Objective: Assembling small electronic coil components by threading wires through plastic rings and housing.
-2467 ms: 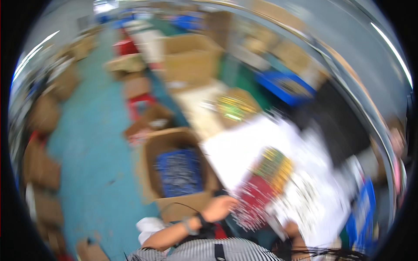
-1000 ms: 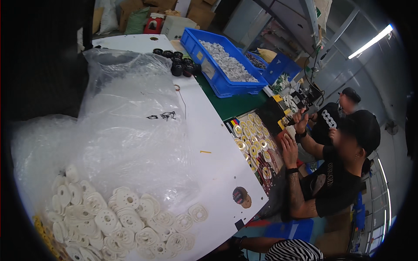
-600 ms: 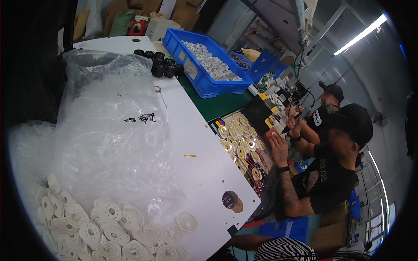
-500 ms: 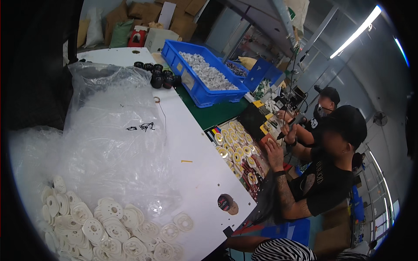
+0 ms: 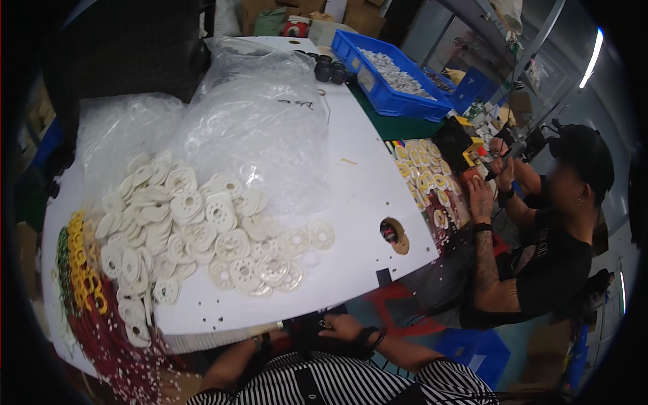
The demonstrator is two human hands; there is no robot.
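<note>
My right hand (image 5: 343, 328) is low, just under the table's front edge, with its fingers curled over something dark that I cannot make out. A dark band circles that wrist. My left hand (image 5: 264, 337) is beside the same dark area; its fingers are hidden. Both forearms come in below the white table (image 5: 364, 229). On the table nearest my hands lies a heap of white plastic discs with holes (image 5: 233, 243). Left of it, bundles of dark red wires with white tips (image 5: 108, 337) hang over the edge, next to yellow rings (image 5: 84, 270).
Large clear plastic bags (image 5: 250, 142) cover the table's back left. A blue crate of small white parts (image 5: 385, 101) stands beyond, beside black round parts (image 5: 331, 71). At right, a co-worker in black (image 5: 540, 256) handles parts near yellow-and-white discs (image 5: 425, 172).
My view has swung down and left, so the table contents sit higher and further right. My forearms, hands and the wire bundles have come into sight.
</note>
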